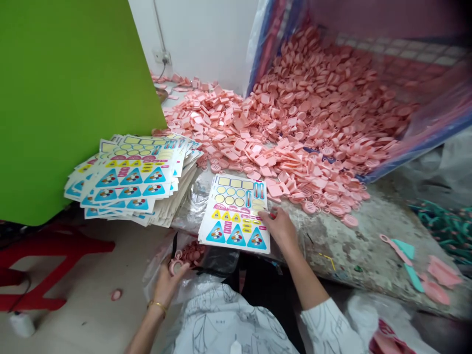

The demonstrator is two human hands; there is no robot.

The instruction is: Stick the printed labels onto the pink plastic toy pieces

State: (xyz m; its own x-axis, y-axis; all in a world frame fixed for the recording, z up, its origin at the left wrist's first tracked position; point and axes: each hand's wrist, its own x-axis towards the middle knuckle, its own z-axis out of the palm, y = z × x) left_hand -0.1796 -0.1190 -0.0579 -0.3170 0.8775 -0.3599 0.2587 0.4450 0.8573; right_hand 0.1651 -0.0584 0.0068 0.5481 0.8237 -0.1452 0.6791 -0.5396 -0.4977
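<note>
The left hand [166, 287] is half shut around a small pink plastic ring [171, 268]. The right hand [279, 228] rests its fingers on the edge of a thin white sticker sheet with blue triangles [234, 214], lying flat. It looks light and bendy, so its edge seems best to hold.

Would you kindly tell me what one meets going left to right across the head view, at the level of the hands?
Red plastic stool, left hand, sticker sheet, right hand, pink and teal plastic pieces.
</note>
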